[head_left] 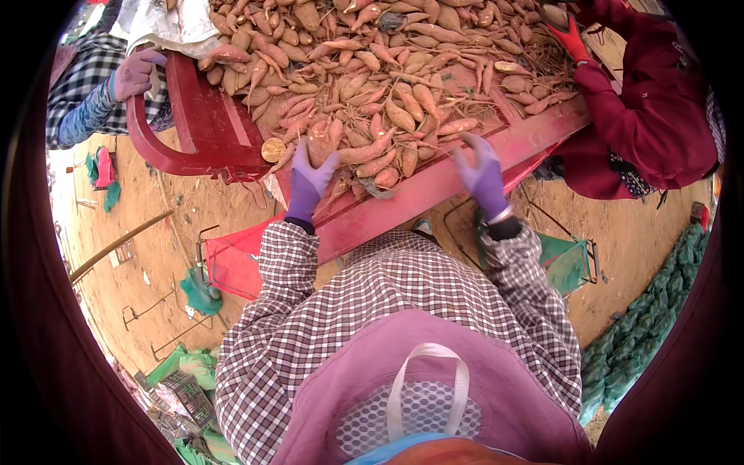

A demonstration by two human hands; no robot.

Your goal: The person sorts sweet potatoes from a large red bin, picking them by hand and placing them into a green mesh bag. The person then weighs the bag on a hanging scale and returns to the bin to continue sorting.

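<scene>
Sweet potatoes (399, 116) lie heaped on a red metal bed (434, 190). At the near edge of the heap, my left hand (310, 180) in a purple glove is open, thumb and fingers spread beside several roots; contact with them is hard to tell. A sweet potato with a round yellow cut face (273, 149) lies just left of its fingertips. My right hand (483, 172), also purple-gloved, is over the bed's near rail, fingers apart and nothing in them. The closest root to it is a slim sweet potato (457, 126).
At the left, a co-worker's gloved hand (136, 74) rests on the curved red rail (143, 143). A co-worker's red-gloved hand (570, 39) is at the upper right. Red netting (236, 260) and green netting (562, 260) hang on frames below; filled green sacks (647, 325) line the right.
</scene>
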